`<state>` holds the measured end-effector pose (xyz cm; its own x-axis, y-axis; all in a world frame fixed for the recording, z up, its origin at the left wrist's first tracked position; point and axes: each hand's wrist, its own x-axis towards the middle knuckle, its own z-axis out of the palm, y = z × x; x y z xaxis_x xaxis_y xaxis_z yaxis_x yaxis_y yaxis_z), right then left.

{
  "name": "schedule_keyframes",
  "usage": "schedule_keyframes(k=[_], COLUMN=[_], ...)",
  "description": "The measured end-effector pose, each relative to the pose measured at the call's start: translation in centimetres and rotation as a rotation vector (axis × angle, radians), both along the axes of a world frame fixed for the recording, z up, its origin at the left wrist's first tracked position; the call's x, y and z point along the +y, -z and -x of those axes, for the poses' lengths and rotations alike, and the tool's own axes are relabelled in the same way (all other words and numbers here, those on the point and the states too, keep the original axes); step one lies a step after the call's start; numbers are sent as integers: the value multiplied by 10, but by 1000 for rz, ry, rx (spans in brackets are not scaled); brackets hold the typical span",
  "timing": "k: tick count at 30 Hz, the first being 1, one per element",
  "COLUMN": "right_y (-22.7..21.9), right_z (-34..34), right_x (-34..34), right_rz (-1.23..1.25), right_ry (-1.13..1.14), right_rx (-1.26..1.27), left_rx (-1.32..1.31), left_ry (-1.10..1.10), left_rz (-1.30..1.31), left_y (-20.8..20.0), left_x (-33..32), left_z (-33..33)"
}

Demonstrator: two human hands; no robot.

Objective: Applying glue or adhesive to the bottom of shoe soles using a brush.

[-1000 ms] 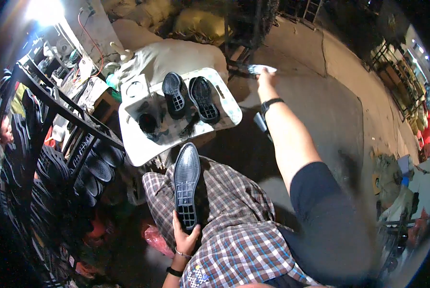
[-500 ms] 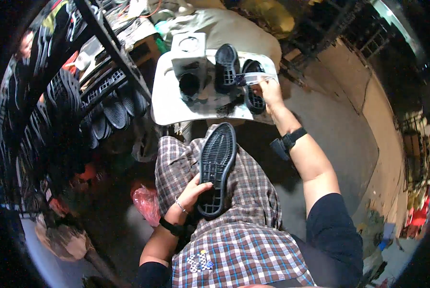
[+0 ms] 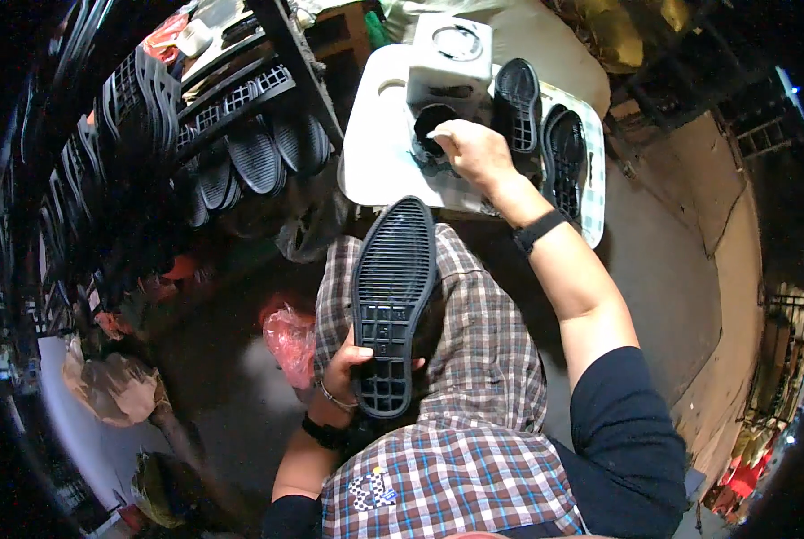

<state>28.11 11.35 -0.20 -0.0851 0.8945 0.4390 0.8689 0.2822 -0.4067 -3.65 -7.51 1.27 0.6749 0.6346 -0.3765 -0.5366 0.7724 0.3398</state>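
Holding 1 black shoe sole [image 3: 395, 247] upright over the plaid lap [image 3: 487, 323]: left hand [image 3: 348, 366], fingers clamped on heel half. Right hand [image 3: 478, 154] at dark cup [image 3: 430, 119] on white table [image 3: 366, 166]; cannot tell whether its curled fingers grip anything. 2 more soles [image 3: 516, 94] right of white box [image 3: 447, 76].

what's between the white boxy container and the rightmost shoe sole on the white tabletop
In the head view, another black shoe sole lies between the white boxy container and the rightmost shoe sole.
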Motion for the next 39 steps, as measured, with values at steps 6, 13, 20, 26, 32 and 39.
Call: schedule_keyframes(k=[6,13,20,26,32,39], right_y=[2,-13,-37,19,22,8], right_z=[-8,-27,47,56,71,69], right_x=[0,-47,-170,-181,-192,-188], right_rz=[238,528,516,371,355,424], right_ry=[274,185,73,247,237,258], right_rx=[481,1397,1258,1101,1209,1101], left_rx=[-24,59,41,74,79,71], left_ry=[-21,18,79,123,148,111], left_rz=[14,-87,-167,-159,-168,-166], left_y=[-2,-18,14,28,33,36], left_x=[-2,5,-9,-24,-28,-28], left_z=[6,-10,-19,-17,-19,-20])
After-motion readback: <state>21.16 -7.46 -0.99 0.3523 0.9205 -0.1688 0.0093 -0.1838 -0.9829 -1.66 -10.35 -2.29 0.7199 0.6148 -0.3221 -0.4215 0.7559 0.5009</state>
